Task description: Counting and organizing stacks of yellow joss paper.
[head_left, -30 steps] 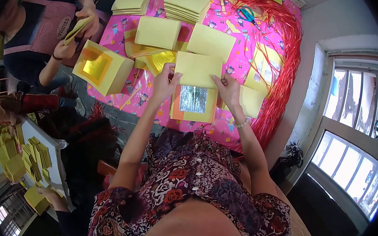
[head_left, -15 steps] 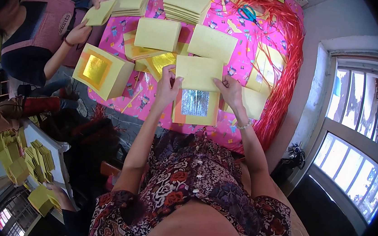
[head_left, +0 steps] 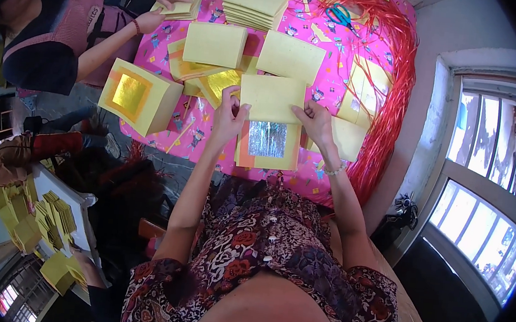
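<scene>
My left hand [head_left: 231, 115] pinches the left edge of a yellow paper sheet [head_left: 272, 98] at the near side of the table. Its right edge is gripped by my right hand [head_left: 315, 124], thumb toward the sheet and a beaded bracelet on the wrist. Below this plain part lies a yellow sheet with a silver foil square [head_left: 267, 139] and an orange strip along its left; whether the two are one folded sheet, I cannot tell. Just beyond my hands are a yellow paper stack [head_left: 215, 44], another plain yellow stack [head_left: 291, 57] and gold-foil sheets [head_left: 220, 87].
A thick gold-foil paper stack [head_left: 131, 93] stands at the left edge of the pink table cover [head_left: 156, 55]. Teal scissors [head_left: 340, 15] lie far right beside red plastic strands [head_left: 393, 112]. At upper left a co-worker's hands [head_left: 161, 6] rest on a paper stack [head_left: 189, 9].
My hands and the sheet stay almost still. The co-worker has moved the folded yellow paper from the table's left side onto the stack at upper left, both hands now there.
</scene>
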A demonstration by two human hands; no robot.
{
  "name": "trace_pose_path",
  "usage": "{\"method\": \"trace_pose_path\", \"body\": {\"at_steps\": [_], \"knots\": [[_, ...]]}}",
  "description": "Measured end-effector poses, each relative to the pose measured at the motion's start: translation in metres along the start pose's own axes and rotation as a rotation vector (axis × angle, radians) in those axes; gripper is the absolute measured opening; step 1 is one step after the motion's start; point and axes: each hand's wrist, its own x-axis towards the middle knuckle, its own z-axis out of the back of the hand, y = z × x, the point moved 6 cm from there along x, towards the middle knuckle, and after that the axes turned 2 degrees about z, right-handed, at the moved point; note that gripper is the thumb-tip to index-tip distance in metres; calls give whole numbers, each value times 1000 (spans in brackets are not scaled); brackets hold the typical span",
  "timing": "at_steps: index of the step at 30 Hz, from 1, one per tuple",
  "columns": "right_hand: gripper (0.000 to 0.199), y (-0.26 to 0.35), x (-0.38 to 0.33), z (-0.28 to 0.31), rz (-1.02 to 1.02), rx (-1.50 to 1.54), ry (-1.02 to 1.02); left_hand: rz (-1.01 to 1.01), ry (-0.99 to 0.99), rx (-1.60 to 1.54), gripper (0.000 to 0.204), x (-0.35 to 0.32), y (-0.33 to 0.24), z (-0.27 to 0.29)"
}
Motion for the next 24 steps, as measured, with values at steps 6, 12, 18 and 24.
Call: {"method": "trace_pose_path", "body": {"at_steps": [6,12,18,24], "knots": [[33,-8,-1,-1,9,-65,-7,13,6,52,48,-2,-1,-2],[36,-15,-1,-5,-32,-119,12,25,26,89,44,-3,1,-3],[39,-23,-8,-10,-23,-145,12,71,109,180,22,-9,5,-7],[43,-25,-2,-11,28,-212,-16,89,60,216,14,-5,13,-13]]}}
